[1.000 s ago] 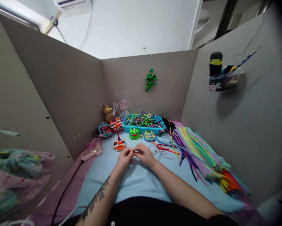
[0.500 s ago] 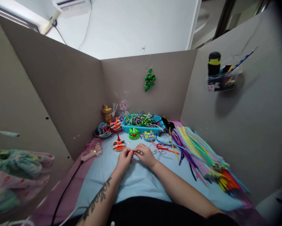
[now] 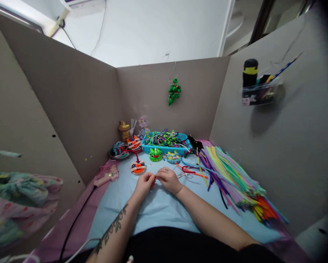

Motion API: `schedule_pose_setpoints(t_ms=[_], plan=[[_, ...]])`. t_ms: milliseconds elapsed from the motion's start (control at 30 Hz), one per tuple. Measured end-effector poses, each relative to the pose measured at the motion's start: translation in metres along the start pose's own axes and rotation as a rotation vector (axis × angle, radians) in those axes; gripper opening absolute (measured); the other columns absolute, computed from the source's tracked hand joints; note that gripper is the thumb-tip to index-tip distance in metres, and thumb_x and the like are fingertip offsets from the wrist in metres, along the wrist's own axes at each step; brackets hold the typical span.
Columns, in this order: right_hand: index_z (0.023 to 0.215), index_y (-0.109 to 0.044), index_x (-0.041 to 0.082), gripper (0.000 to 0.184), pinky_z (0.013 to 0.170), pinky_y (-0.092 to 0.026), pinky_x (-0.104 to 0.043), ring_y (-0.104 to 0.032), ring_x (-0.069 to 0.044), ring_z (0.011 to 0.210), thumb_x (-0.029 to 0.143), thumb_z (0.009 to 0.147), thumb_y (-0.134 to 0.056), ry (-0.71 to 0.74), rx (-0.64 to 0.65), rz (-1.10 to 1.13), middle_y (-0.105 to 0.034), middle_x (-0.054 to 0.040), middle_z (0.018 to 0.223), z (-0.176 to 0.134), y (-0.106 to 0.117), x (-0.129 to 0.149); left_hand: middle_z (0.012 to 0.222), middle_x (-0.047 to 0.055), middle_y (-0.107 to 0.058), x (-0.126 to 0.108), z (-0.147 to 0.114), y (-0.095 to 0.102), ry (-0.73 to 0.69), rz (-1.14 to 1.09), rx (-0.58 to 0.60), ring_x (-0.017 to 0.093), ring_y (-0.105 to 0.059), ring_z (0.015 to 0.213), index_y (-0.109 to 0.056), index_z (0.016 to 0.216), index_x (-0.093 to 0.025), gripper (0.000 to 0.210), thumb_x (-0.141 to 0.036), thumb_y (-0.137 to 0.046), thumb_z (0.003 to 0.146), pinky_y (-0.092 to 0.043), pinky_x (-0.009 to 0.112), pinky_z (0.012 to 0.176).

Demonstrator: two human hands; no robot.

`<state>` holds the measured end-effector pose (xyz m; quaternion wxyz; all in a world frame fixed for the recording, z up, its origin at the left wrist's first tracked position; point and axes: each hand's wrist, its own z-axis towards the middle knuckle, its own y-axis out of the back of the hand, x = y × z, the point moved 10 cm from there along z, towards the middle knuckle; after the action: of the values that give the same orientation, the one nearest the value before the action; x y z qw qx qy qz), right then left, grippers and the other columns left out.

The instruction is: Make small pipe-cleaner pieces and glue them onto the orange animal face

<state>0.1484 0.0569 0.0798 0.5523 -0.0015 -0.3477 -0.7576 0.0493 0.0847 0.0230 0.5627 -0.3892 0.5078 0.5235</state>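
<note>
My left hand (image 3: 144, 185) and my right hand (image 3: 168, 180) meet over the blue table cover, fingertips almost touching. Both pinch a small red pipe cleaner piece (image 3: 153, 183), mostly hidden by the fingers; a bit of it shows below the left fingertips. Just beyond my left hand lies an orange and white lion-head figure (image 3: 138, 167) with a red stem. A green figure (image 3: 155, 155) and a light blue and yellow one (image 3: 173, 157) sit farther back. Right of my right hand are scissors (image 3: 186, 175) and loose red and orange pipe cleaners (image 3: 197, 172).
A blue basket (image 3: 166, 150) of tangled pipe cleaners stands at the back. Bundled pipe cleaners (image 3: 229, 175) cover the right side. A pink glue gun (image 3: 106, 179) with a black cord lies left, near a dark bowl (image 3: 119, 157). Grey panels (image 3: 169, 117) enclose the table.
The hands stay in nearly the same place, still pinching the red piece, with slight finger movement. The view has shifted a little.
</note>
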Motion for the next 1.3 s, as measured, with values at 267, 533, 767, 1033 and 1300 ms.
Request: schedule_pose_setpoints(t_ms=[267, 533, 767, 1033, 1300], plan=[[0.082, -0.067, 0.019, 0.009, 0.069, -0.044, -0.029, -0.056, -0.016, 0.073, 0.019, 0.076, -0.06, -0.175, -0.069, 0.119, -0.062, -0.0044, 0.076, 0.001, 0.003, -0.009, 0.058, -0.003, -0.051, -0.005, -0.001, 0.011, -0.075, 0.117, -0.117, 0.009, -0.043, 0.045, -0.052, 0.068, -0.016, 0.021, -0.035, -0.049, 0.076, -0.034, 0.02, 0.042], [0.059, -0.063, 0.015, 0.012, 0.058, -0.039, -0.023, -0.052, -0.013, 0.06, 0.02, 0.07, -0.062, -0.52, -0.106, 0.32, -0.057, -0.0012, 0.06, -0.005, -0.002, -0.036, 0.065, 0.001, -0.057, -0.012, -0.004, 0.01, -0.103, 0.092, -0.102, 0.014, -0.054, 0.061, -0.057, 0.075, -0.016, 0.023, -0.037, -0.048, 0.078, -0.043, 0.022, 0.052], [0.061, -0.059, 0.014, 0.011, 0.054, -0.036, -0.022, -0.046, -0.011, 0.054, 0.024, 0.066, -0.061, -0.698, -0.115, 0.545, -0.054, 0.0018, 0.056, -0.016, -0.015, -0.062, 0.082, 0.005, -0.062, -0.001, 0.001, 0.009, -0.077, -0.088, -0.072, 0.016, -0.06, 0.076, -0.054, 0.089, -0.016, 0.03, -0.031, -0.066, 0.065, -0.048, 0.026, 0.065], [0.059, -0.055, 0.015, 0.016, 0.048, -0.03, -0.021, -0.04, -0.009, 0.048, 0.029, 0.064, -0.061, -0.779, -0.1, 0.701, -0.048, 0.0043, 0.049, -0.019, -0.028, -0.06, 0.064, 0.0, -0.062, 0.001, 0.0, 0.014, -0.083, -0.044, -0.128, 0.014, -0.06, 0.06, -0.051, 0.09, -0.016, 0.03, -0.03, -0.065, 0.067, -0.045, 0.023, 0.056], [0.06, -0.055, 0.015, 0.015, 0.051, -0.033, -0.021, -0.043, -0.009, 0.051, 0.028, 0.067, -0.058, -0.737, -0.097, 0.619, -0.05, 0.0036, 0.053, -0.017, -0.023, -0.059, 0.086, 0.007, -0.065, -0.006, -0.002, 0.02, -0.126, -0.017, -0.183, 0.018, -0.062, 0.079, -0.056, 0.099, -0.017, 0.043, -0.031, -0.069, 0.06, -0.048, 0.025, 0.063]])
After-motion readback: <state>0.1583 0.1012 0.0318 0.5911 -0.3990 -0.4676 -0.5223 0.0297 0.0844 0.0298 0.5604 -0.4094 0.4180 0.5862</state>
